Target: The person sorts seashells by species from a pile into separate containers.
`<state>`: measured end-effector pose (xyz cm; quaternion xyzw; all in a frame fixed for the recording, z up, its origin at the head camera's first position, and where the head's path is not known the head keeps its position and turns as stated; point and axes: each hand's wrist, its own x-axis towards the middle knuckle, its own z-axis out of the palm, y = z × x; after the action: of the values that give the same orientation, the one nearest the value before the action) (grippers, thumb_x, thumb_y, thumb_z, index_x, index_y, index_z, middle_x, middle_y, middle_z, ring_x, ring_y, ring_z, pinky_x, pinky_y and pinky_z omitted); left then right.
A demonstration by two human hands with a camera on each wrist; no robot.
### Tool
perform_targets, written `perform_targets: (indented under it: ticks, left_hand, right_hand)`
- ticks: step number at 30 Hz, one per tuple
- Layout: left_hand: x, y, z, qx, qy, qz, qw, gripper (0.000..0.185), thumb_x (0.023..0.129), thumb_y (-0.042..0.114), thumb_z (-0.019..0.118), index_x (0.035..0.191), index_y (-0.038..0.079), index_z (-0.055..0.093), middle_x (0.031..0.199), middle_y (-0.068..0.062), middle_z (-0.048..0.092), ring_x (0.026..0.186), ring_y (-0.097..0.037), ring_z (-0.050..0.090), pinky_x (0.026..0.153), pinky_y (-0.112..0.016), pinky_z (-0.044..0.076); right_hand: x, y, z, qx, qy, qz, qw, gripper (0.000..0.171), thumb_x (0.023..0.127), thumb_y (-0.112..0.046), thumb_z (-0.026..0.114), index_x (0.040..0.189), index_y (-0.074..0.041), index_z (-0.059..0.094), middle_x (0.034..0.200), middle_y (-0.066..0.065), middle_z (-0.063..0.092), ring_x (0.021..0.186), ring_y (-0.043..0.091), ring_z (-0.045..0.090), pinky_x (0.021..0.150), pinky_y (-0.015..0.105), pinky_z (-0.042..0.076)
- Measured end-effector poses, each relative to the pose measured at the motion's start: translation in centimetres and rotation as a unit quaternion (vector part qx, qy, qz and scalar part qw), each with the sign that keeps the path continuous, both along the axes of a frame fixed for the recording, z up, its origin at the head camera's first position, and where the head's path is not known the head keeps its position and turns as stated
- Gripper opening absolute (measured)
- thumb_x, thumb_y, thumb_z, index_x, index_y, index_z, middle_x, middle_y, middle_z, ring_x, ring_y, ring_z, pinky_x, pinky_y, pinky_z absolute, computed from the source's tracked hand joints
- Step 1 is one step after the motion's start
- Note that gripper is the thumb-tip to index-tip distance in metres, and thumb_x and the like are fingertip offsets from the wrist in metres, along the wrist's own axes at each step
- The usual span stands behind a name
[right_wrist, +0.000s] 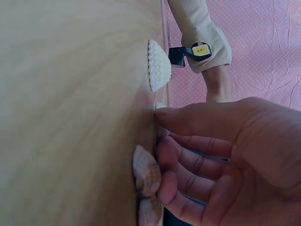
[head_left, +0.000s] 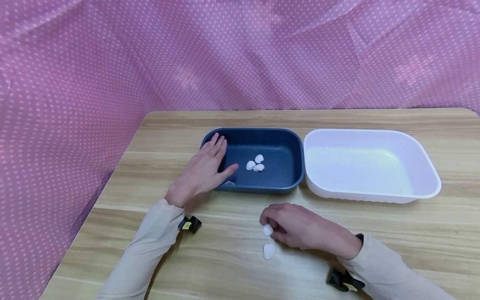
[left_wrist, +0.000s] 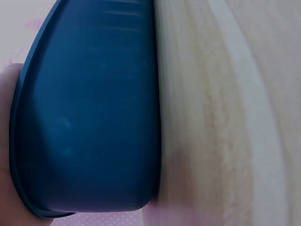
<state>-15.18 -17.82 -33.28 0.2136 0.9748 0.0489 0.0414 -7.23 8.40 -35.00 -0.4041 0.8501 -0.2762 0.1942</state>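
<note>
My right hand [head_left: 300, 227] is low over the table, thumb and curled fingers closed about a small white seashell [head_left: 268, 229]. In the right wrist view the thumb partly covers this shell. A ribbed white seashell [head_left: 268, 251] lies on the wood just nearer to me. Two brownish seashells [right_wrist: 146, 172] show beside the curled fingers in the right wrist view, hidden from the head view by the hand. My left hand [head_left: 204, 166] rests over the left end of a dark blue bin [head_left: 258, 190], fingers straight and thumb spread. Three white seashells [head_left: 250, 165] lie inside it.
Right of the blue bin, almost against it, stands a white bin [head_left: 375, 196]. Another shell [head_left: 229, 183] shows partly below my left thumb inside the blue bin. Pink dotted cloth [head_left: 240, 54] hangs behind and left of the wooden table [head_left: 225, 266].
</note>
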Motion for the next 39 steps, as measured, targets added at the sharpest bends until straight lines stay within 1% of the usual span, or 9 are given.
perform_targets:
  ticks: [5, 11, 17, 24, 39]
  left_hand:
    - [0.01, 0.03, -0.02, 0.002, 0.001, 0.001, 1.0, 0.083, 0.098, 0.059, 0.032, 0.152, -0.002, 0.015, 0.16, -0.015, 0.011, 0.148, -0.026, 0.0, 0.119, -0.036, 0.004]
    - [0.03, -0.01, -0.05, 0.001, 0.003, 0.0, 1.0, 0.083, 0.099, 0.059, 0.032, 0.152, -0.002, 0.016, 0.16, -0.015, 0.011, 0.148, -0.027, 0.001, 0.119, -0.036, 0.004]
    - [0.05, -0.06, -0.01, 0.002, 0.002, -0.001, 1.0, 0.083, 0.098, 0.06, 0.031, 0.152, -0.002, 0.015, 0.16, -0.015, 0.011, 0.148, -0.026, 0.0, 0.119, -0.036, 0.003]
    - [0.03, -0.05, 0.04, 0.001, -0.002, -0.001, 1.0, 0.084, 0.098, 0.061, 0.031, 0.152, -0.001, 0.014, 0.16, -0.014, 0.009, 0.148, -0.023, -0.004, 0.119, -0.035, 0.002]
    - [0.01, -0.09, 0.09, 0.001, -0.006, -0.001, 1.0, 0.085, 0.098, 0.062, 0.029, 0.153, 0.0, 0.012, 0.161, -0.014, 0.006, 0.148, -0.024, -0.004, 0.119, -0.036, 0.002]
  right_hand:
    - [-0.05, 0.02, -0.13, -0.003, 0.004, 0.001, 1.0, 0.019, 0.084, -0.003, 0.072, 0.096, -0.014, 0.063, 0.081, -0.009, 0.05, 0.068, 0.003, 0.047, 0.061, 0.019, 0.043]
    - [-0.1, 0.02, -0.13, 0.001, 0.004, -0.002, 1.0, 0.017, 0.085, -0.003, 0.07, 0.096, -0.015, 0.063, 0.084, -0.008, 0.054, 0.07, 0.004, 0.049, 0.062, 0.02, 0.044]
    - [-0.15, 0.11, -0.12, 0.008, 0.011, -0.006, 1.0, 0.017, 0.085, -0.005, 0.071, 0.094, -0.015, 0.062, 0.08, -0.009, 0.05, 0.069, 0.004, 0.048, 0.061, 0.02, 0.043]
    - [-0.13, 0.1, -0.16, 0.005, 0.01, -0.008, 1.0, 0.016, 0.085, -0.004, 0.071, 0.093, -0.015, 0.063, 0.081, -0.009, 0.052, 0.069, 0.004, 0.048, 0.062, 0.02, 0.044]
    - [-0.1, 0.06, -0.12, 0.006, 0.014, -0.005, 1.0, 0.015, 0.085, -0.005, 0.071, 0.092, -0.015, 0.063, 0.078, -0.009, 0.05, 0.069, 0.005, 0.048, 0.06, 0.02, 0.043]
